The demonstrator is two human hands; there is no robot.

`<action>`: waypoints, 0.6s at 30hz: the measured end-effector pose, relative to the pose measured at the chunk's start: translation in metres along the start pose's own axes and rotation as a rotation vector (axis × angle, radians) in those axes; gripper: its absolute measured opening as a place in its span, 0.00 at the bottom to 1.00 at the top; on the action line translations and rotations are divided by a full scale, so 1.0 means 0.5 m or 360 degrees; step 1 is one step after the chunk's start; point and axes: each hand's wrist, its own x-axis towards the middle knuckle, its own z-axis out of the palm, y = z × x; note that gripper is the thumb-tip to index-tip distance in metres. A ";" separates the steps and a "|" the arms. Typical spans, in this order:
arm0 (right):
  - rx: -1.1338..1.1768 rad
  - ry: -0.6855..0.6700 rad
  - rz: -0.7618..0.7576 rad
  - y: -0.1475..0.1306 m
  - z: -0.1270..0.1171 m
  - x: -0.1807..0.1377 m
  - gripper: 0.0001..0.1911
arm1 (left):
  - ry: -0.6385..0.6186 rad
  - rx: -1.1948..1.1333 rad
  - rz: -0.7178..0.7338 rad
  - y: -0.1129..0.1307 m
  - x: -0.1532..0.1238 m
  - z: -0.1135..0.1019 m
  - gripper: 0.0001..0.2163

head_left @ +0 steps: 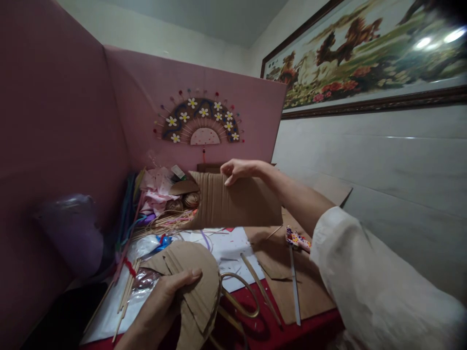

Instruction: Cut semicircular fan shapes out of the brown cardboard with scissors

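My left hand (166, 301) is closed around a rounded cut piece of cardboard (204, 277), its thumb pressed flat on the top. A narrower tail of cardboard hangs from the piece toward me. Gold-coloured loops, like scissor handles (251, 313), stick out from behind it; whether my left hand touches them is hidden. Higher up, my right hand (239, 170) pinches the top edge of a larger cardboard sheet (251, 204). That sheet is tilted upright over the table and has a curved cut along its left side.
White paper (229, 253) and brown board (310, 296) lie on the red-covered table, with a metal ruler (295, 287) and a narrow strip (260, 289). Thin sticks (126, 291), pink cloth (156, 187) and twine balls (191, 200) crowd the left. A decorated fan (204, 119) hangs behind.
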 end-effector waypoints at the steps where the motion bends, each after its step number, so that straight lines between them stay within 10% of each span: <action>1: -0.0028 0.0114 0.0023 0.001 -0.028 -0.009 0.14 | 0.0001 0.0005 -0.0005 0.000 -0.002 0.002 0.10; 9: -0.0509 0.1078 0.0347 0.060 -0.112 -0.027 0.13 | -0.0028 -0.0037 -0.0034 -0.001 -0.009 0.013 0.10; 18: -0.0758 0.0954 0.0568 0.191 -0.014 0.092 0.15 | 0.0042 -0.0257 -0.0132 -0.007 -0.006 0.020 0.12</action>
